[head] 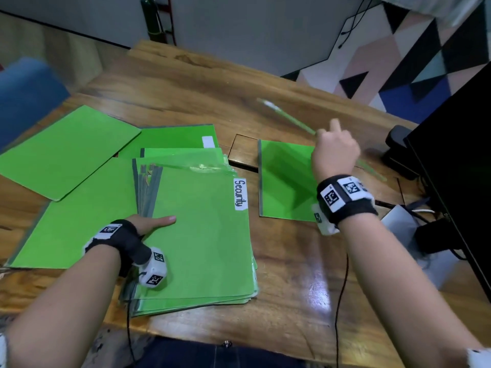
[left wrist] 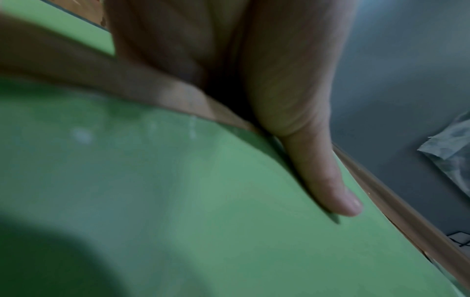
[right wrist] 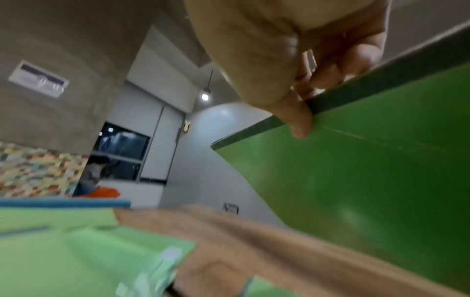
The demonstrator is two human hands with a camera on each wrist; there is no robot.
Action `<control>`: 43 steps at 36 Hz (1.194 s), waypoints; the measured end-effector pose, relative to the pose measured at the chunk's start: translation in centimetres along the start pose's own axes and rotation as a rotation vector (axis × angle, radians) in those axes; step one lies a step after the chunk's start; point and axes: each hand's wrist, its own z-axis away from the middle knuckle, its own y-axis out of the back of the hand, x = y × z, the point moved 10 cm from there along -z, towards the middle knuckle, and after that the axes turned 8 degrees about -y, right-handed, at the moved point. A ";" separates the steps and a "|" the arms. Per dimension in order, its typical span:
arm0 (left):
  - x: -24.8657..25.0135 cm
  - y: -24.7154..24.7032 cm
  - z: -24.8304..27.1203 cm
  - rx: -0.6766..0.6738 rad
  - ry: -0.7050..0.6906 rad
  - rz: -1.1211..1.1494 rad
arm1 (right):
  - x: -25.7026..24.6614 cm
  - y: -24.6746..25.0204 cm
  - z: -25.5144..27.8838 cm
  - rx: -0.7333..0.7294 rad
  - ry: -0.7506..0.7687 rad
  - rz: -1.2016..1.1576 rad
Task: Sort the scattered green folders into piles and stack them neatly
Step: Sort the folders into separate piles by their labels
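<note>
A pile of green folders (head: 202,240) lies in front of me; its top one bears a "Security" label (head: 241,193). My left hand (head: 151,223) holds the pile's left edge, with the thumb (left wrist: 318,170) flat on the top folder (left wrist: 203,201) and the fingers hidden beneath. My right hand (head: 334,152) pinches the edge of one raised green folder (head: 292,119), which the head view shows edge-on above the table. In the right wrist view its thumb (right wrist: 297,112) and fingers clamp that folder (right wrist: 368,191). Another green folder (head: 284,181) lies flat below this hand.
More green folders lie spread at the left (head: 66,150), (head: 74,221) and behind the pile (head: 172,138). A black monitor (head: 457,155), its stand (head: 398,147) and cables (head: 342,274) crowd the right side. The wooden table (head: 292,274) has a cut-out panel (head: 243,152).
</note>
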 end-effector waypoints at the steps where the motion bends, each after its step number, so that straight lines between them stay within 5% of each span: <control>1: -0.2 0.1 -0.2 0.025 0.025 0.030 | -0.2 -1.6 0.8 -0.075 0.027 0.034; 6: -0.6 -0.1 -0.8 0.049 0.058 0.088 | -1.2 -8.7 7.3 -0.442 0.171 0.181; 9: -0.5 -0.2 -0.7 0.039 0.057 0.096 | -1.0 -11.6 10.0 -0.541 0.161 0.190; 17: -0.7 -0.1 -0.9 0.054 0.052 0.087 | -0.1 -12.8 11.0 -0.487 0.155 0.184; 25: -0.8 0.1 -1.0 0.063 0.043 0.064 | -0.2 -10.3 4.6 -0.309 0.141 0.108; 34: -1.2 0.1 -1.6 0.090 0.052 0.070 | -3.8 -14.4 3.7 -0.461 0.151 0.210; 43: -1.3 0.2 -1.8 0.093 0.043 0.089 | -3.1 -19.9 5.0 -0.777 -0.131 -0.094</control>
